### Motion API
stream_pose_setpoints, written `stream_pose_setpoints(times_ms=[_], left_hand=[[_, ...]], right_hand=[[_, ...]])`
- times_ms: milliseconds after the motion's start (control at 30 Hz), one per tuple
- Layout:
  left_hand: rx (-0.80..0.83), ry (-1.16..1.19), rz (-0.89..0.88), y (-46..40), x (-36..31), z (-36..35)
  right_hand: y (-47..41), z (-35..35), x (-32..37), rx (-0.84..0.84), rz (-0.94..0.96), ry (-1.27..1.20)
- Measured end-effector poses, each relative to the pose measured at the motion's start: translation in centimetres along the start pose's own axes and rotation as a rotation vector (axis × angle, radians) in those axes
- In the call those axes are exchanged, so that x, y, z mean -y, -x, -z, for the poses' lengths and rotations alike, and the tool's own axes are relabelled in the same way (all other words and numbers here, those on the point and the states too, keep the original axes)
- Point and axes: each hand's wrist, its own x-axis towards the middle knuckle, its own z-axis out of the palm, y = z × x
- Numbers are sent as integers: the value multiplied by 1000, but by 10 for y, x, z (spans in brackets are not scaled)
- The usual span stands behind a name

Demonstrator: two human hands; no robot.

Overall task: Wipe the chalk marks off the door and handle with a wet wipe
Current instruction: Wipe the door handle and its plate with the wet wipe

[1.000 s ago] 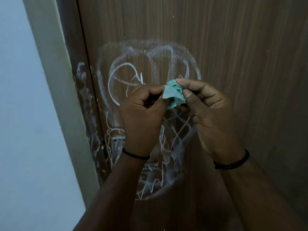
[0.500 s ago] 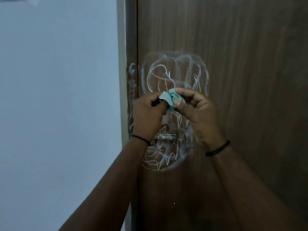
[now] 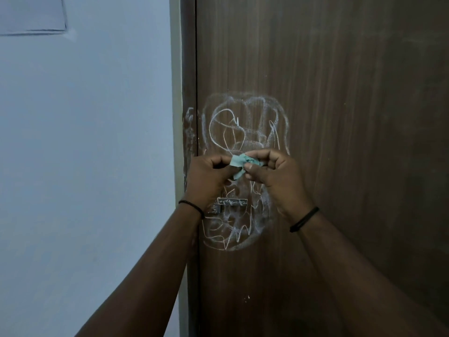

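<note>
Both hands have drawn back from the door [image 3: 340, 117], now appearing farther off. Left hand [image 3: 209, 178] and right hand [image 3: 279, 176] each pinch the crumpled green wet wipe [image 3: 244, 164], held before chalk marks [image 3: 243, 132] near the door's left edge, above the handle [image 3: 232, 202].

Dark wood door [image 3: 340, 117] is covered in white chalk scribbles [image 3: 243, 132] near its left edge, with the small metal handle [image 3: 232, 202] chalked over too.
</note>
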Motion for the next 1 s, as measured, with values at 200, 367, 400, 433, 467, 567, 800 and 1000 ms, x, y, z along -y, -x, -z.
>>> stream_pose_setpoints(times_ms=[200, 367, 400, 433, 467, 567, 800, 1000], left_hand=[[-37, -186, -13, -11, 27, 20], [-246, -543, -111, -12, 63, 31], [-311, -626, -127, -10, 72, 32], [-365, -666, -137, -8, 79, 32], [-403, -672, -141, -7, 85, 33], [-433, -631, -94, -5, 98, 34], [-431, -620, -58, -7, 106, 29], [-417, -631, -22, -6, 111, 33]], right_hand=[[-14, -21, -32, 31, -20, 49], [-23, -40, -68, -43, -21, 155], [-23, -41, -76, -98, 9, 247], [-25, -41, -83, -139, 43, 343], [-27, -41, -89, -159, 70, 429], [-40, -48, -102, -146, 119, 564], [-62, -70, -116, 49, 381, 958], [-62, -67, -121, 20, 467, 1217]])
